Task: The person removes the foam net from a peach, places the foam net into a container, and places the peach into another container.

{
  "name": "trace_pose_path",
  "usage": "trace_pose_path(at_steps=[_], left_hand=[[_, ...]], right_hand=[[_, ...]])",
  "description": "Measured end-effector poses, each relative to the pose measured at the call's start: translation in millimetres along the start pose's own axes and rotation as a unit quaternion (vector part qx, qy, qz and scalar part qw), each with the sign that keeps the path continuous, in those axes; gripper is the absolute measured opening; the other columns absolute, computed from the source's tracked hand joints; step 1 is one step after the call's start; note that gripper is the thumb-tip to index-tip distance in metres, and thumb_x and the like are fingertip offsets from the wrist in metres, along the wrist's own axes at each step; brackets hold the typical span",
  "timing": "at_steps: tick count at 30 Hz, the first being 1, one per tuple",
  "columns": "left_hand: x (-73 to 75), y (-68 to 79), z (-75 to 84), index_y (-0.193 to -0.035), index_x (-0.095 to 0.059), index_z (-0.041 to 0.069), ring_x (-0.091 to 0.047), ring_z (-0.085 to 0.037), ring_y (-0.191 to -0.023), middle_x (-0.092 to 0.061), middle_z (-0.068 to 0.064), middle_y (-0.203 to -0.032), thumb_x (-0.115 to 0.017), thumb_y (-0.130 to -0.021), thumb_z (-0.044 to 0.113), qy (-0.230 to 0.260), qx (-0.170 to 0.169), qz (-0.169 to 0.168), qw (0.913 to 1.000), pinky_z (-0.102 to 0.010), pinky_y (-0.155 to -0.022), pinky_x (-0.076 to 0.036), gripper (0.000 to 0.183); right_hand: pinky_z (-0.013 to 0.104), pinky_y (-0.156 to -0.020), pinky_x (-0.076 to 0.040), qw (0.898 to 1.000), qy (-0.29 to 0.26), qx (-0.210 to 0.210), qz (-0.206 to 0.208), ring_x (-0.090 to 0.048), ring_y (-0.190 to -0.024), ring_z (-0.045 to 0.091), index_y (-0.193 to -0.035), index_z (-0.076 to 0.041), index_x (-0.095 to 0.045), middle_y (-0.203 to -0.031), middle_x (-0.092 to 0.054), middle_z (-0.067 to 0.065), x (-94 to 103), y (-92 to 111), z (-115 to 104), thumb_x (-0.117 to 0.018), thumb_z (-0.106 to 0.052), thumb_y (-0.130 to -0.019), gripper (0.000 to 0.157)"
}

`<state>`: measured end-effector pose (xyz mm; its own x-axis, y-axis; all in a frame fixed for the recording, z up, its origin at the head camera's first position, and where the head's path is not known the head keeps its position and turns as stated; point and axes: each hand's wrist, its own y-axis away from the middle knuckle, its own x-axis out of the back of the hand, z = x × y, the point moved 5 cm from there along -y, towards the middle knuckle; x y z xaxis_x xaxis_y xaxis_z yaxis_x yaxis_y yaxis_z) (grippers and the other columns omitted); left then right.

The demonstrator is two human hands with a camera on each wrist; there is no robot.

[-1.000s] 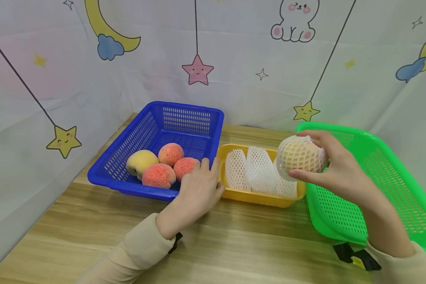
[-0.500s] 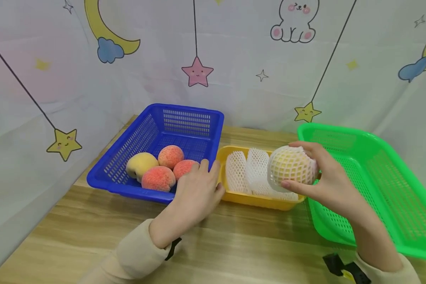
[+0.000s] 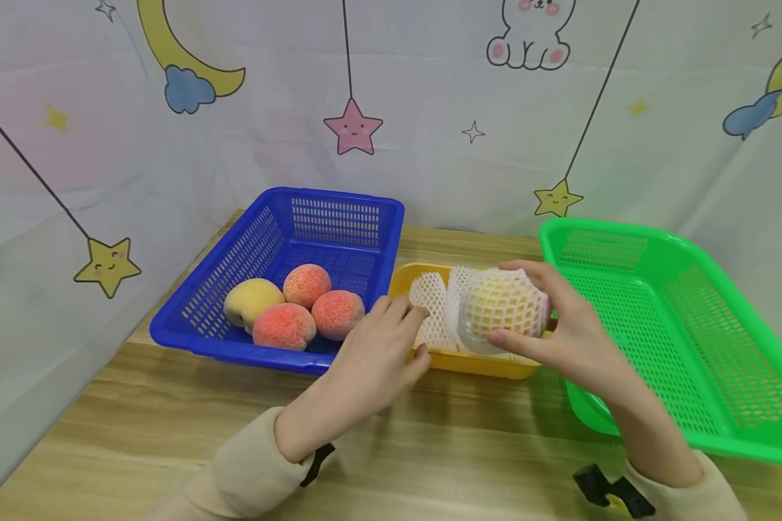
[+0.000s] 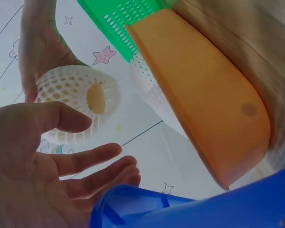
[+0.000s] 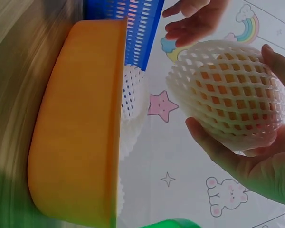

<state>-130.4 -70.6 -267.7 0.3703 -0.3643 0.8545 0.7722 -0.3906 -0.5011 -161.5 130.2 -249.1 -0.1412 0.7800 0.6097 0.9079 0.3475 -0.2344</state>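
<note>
My right hand (image 3: pixel 576 336) grips a pale yellow peach (image 3: pixel 502 304) wrapped in a white foam net sleeve (image 5: pixel 232 95), thumb on the near side and fingers behind. It is held above the yellow tray (image 3: pixel 476 365), where several more foam net sleeves (image 3: pixel 431 307) stand. My left hand (image 3: pixel 374 362) hovers by the blue basket's near right corner and the tray's left end, its fingers loosely bent and holding nothing. In the left wrist view a bare round patch of the peach (image 4: pixel 96 98) shows through the sleeve's open end, apart from that hand's fingers.
On the left, the blue basket (image 3: pixel 335 217) holds several peaches (image 3: pixel 284 325), pinkish red ones and a pale yellow one. To the right stands a green basket (image 3: pixel 645 318), touching or close to the tray. A patterned cloth (image 3: pixel 430 65) hangs behind the wooden table (image 3: pixel 430 456).
My right hand has carried the sleeved peach leftward and slightly down, from beside the green basket to over the tray. My left hand has shifted slightly right, off the blue basket's rim.
</note>
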Motion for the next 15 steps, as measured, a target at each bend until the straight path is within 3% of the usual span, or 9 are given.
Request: trace_pose_path(at_steps=[4,7,11,15], left_hand=[[-4.0,0.0,1.5,-0.108,-0.064,0.006,-0.055,-0.019,-0.084,-0.06,-0.004,-0.096,-0.065,-0.08,0.014,0.072,0.001,-0.04,0.9966,-0.031,-0.069,-0.049,0.029],[-7.4,-0.6,1.4,-0.109,-0.063,0.007,-0.058,-0.017,-0.085,-0.063,-0.004,-0.097,-0.063,-0.082,0.014,0.128,0.009,-0.082,0.9884,-0.031,-0.072,-0.051,0.028],[-8.5,-2.4,0.1,-0.108,-0.063,0.008,-0.061,-0.016,-0.088,-0.065,-0.004,-0.098,-0.061,-0.084,0.013,0.206,0.031,-0.128,0.9698,-0.031,-0.077,-0.052,0.025],[-8.6,-5.4,-2.4,-0.106,-0.063,0.009,-0.062,-0.013,-0.09,-0.066,-0.003,-0.097,-0.06,-0.088,0.013,0.273,0.057,-0.139,0.9503,-0.03,-0.08,-0.054,0.019]], right_hand=[[0.029,-0.068,-0.057,1.0,-0.028,0.001,-0.001,-0.059,-0.097,0.026,-0.139,-0.03,-0.039,-0.128,-0.048,0.008,-4.5,-1.0,-1.1,-0.077,-0.024,-0.08,0.071],[0.03,-0.069,-0.058,0.999,-0.052,-0.001,-0.003,-0.061,-0.096,0.025,-0.14,-0.028,-0.038,-0.124,-0.049,0.009,-7.7,-1.7,-1.5,-0.075,-0.022,-0.082,0.069],[0.031,-0.071,-0.058,0.996,-0.089,-0.001,-0.006,-0.062,-0.096,0.023,-0.141,-0.025,-0.037,-0.122,-0.05,0.009,-10.7,-2.8,-1.2,-0.072,-0.018,-0.085,0.066],[0.032,-0.073,-0.058,0.992,-0.123,0.009,-0.009,-0.062,-0.096,0.021,-0.142,-0.023,-0.036,-0.121,-0.051,0.01,-13.5,-3.7,-1.3,-0.067,-0.013,-0.089,0.062]])
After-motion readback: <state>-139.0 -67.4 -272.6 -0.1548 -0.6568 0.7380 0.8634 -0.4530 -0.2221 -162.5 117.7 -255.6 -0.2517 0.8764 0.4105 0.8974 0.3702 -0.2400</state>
